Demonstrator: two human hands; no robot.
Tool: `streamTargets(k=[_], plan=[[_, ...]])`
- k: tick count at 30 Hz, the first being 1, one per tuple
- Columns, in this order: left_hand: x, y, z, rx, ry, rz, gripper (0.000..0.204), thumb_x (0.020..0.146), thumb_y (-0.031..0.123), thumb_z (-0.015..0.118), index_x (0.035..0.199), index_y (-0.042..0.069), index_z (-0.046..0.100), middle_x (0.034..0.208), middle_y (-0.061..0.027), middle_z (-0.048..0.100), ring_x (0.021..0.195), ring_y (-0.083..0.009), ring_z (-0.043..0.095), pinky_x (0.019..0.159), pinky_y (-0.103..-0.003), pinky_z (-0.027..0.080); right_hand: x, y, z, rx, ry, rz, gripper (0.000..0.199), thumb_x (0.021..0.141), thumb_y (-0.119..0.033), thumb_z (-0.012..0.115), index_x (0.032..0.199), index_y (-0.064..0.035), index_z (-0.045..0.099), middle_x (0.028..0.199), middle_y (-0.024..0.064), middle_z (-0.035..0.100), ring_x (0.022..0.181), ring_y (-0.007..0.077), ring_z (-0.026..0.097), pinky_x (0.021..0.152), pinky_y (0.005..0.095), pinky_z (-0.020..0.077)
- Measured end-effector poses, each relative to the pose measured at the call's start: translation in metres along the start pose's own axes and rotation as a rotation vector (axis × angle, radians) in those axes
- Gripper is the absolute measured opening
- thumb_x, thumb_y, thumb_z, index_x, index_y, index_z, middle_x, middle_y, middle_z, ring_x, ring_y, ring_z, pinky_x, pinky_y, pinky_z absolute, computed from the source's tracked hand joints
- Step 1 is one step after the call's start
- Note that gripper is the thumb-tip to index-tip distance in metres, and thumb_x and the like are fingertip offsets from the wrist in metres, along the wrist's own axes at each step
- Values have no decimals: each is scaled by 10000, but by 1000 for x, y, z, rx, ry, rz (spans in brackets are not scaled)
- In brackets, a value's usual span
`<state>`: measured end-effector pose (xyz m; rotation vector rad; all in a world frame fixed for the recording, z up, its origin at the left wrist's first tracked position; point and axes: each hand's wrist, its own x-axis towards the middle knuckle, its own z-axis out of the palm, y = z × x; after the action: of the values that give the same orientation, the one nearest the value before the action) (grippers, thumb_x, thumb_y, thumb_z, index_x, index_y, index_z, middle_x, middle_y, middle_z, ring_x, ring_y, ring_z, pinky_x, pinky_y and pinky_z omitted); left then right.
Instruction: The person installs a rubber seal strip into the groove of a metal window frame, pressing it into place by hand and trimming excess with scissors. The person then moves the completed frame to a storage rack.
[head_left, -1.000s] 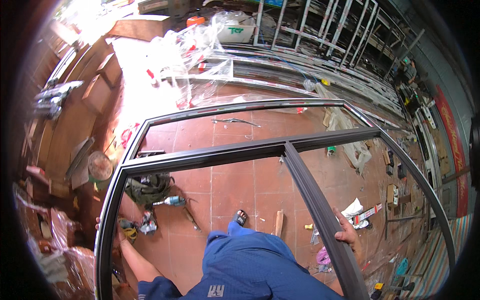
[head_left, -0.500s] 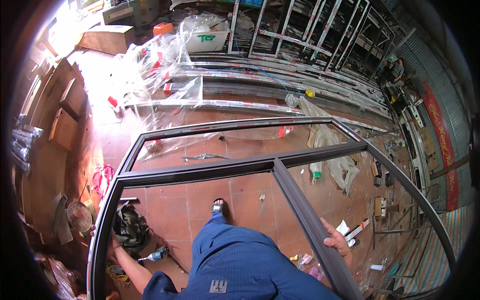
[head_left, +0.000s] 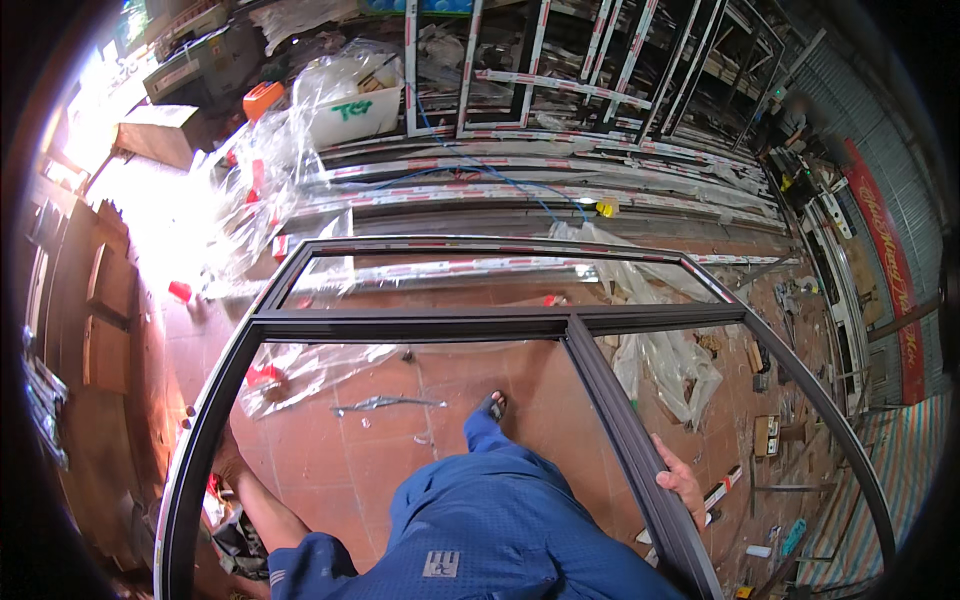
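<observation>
A large dark metal window frame (head_left: pixel 410 328) surrounds my body, with a crossbar ahead of me and an upright bar (head_left: pixel 635 450) running back along my right side. My left hand (head_left: pixel 228 455) grips the left outer side of the frame, its fingertips showing past the outer edge. My right hand (head_left: pixel 680 482) holds the upright bar from its right side; some of its fingers are hidden behind the bar. Strips of printed protective film line parts of the outer edge. Through the openings show the tiled floor and my sandalled foot (head_left: pixel 495 404).
Plastic sheeting (head_left: pixel 660 375) and a bent strip (head_left: pixel 388 404) litter the floor ahead. Long film-wrapped metal profiles (head_left: pixel 480 195) lie beyond, with more frames (head_left: pixel 560 70) standing behind. Wooden cabinets (head_left: pixel 108 355) line the left. A person (head_left: pixel 790 125) is at the far right.
I have stepped forward with the frame, so the profiles and plastic sheeting are closer. The blue drill on the floor has gone out of view. Both hands keep their hold.
</observation>
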<state>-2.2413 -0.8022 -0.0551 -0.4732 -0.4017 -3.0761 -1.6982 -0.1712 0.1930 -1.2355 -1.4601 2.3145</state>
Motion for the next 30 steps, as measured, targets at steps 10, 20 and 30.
streamTargets(k=[10,20,30], plan=[[204,-279,32,-336,-34,-153,417,986,259,660,1323,14,674,1443,-199,630,1432,-407,497,1230,-740,222,226,-173,-93,-95,82,-59,1017,825,-348,763,1656,1,291,1451,187,595,1157,190,665,984,266,519],[394,-576,29,7,2,-72,445,968,330,658,1293,32,709,1347,-160,712,1376,-380,582,1207,-742,261,455,-329,-119,70,208,-86,895,834,-222,731,1618,15,370,1363,227,657,1045,214,735,860,283,595],[492,-824,12,-6,292,-52,447,945,366,686,1248,42,740,1313,-158,732,1354,-365,609,1202,-685,343,622,-507,-199,24,283,-25,876,812,-227,725,1591,27,416,1334,224,673,996,208,748,802,289,609]])
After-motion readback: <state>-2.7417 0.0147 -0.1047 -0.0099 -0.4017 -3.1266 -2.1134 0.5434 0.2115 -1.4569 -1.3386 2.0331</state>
